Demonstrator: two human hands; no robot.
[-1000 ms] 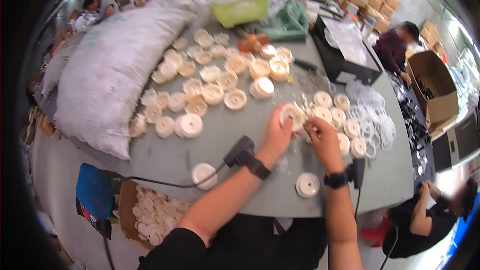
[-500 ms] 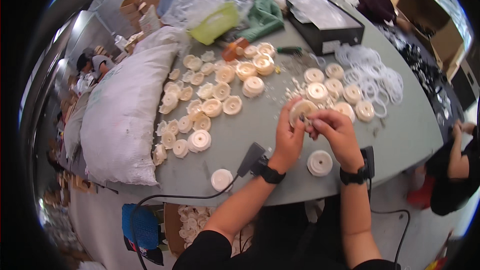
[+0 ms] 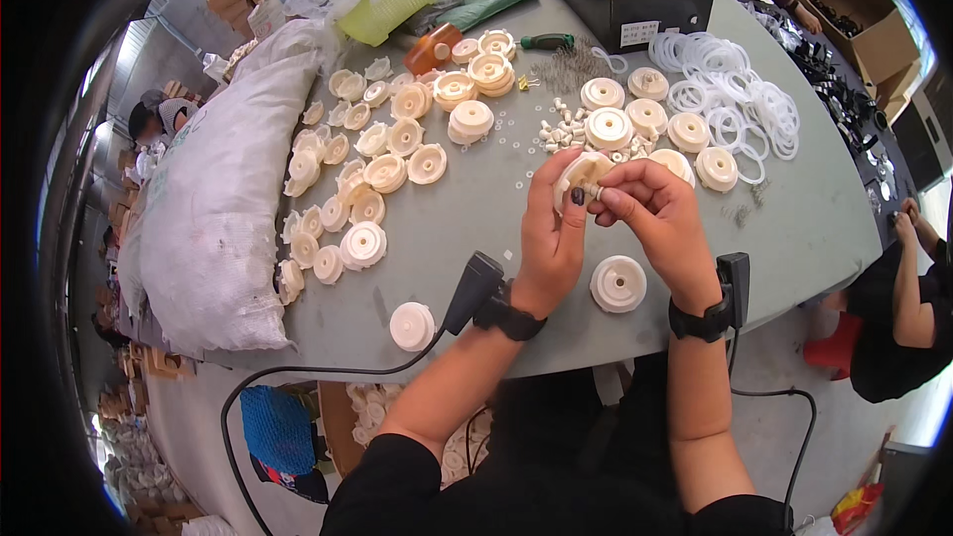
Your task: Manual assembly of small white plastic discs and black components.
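Observation:
My left hand (image 3: 552, 243) grips a cream round plastic part (image 3: 574, 177), its hollow side tilted up and its rim between fingers and thumb. The fingertips of my right hand (image 3: 663, 220) pinch a small pale plug-like piece (image 3: 595, 192) at the middle of that part. Just beyond my hands lies a pile of small white plugs (image 3: 568, 129), with several cream discs (image 3: 609, 127) around it. Nearer me, between my forearms, a single white disc (image 3: 617, 284) rests on the table. Another disc (image 3: 412, 327) sits by the table's front edge, left of my left wrist.
Many cream plastic parts (image 3: 385, 173) spread over the table's left half beside a big white sack (image 3: 213, 208). Clear rings (image 3: 740, 104) are heaped at the right, near a black box (image 3: 625, 5). A green-handled screwdriver (image 3: 547, 42) lies farther back. Cables run from both wrists.
The view has tilted, so the table's things appear higher and farther left. My hands stay together at the round part, which now stands more steeply tilted.

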